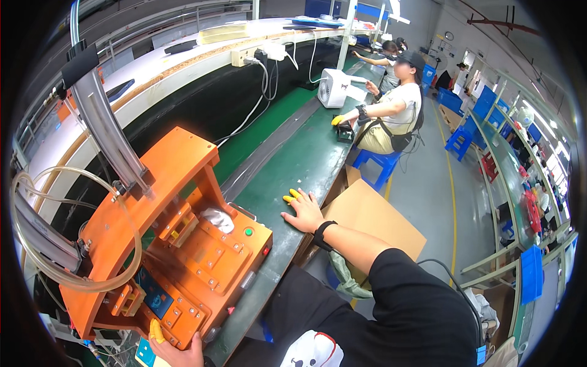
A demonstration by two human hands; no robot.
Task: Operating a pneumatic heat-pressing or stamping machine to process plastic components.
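Observation:
An orange two-station press (244, 278) stands on the green workbench (263, 194) at the left. My left hand (176, 352) is at its near lower corner, thumb and yellow-covered finger apart, with nothing seen between them; its other fingers are partly hidden. Just beyond those fingers, a dark blue flat panel (154, 292) lies in the press's left station. My right hand (304, 211) rests on the bench to the right of the press, fingers spread, two tips in yellow covers. It holds nothing. A crumpled white cloth or wrap (218, 220) lies at the back of the press base.
Metal cylinders (110, 122) and clear hoses (92, 284) rise from the press. A cardboard box (373, 214) stands beside the bench by my right arm. Farther along, a seated person (397, 101) works near a white fan (333, 88). Cables hang from a socket strip (244, 58).

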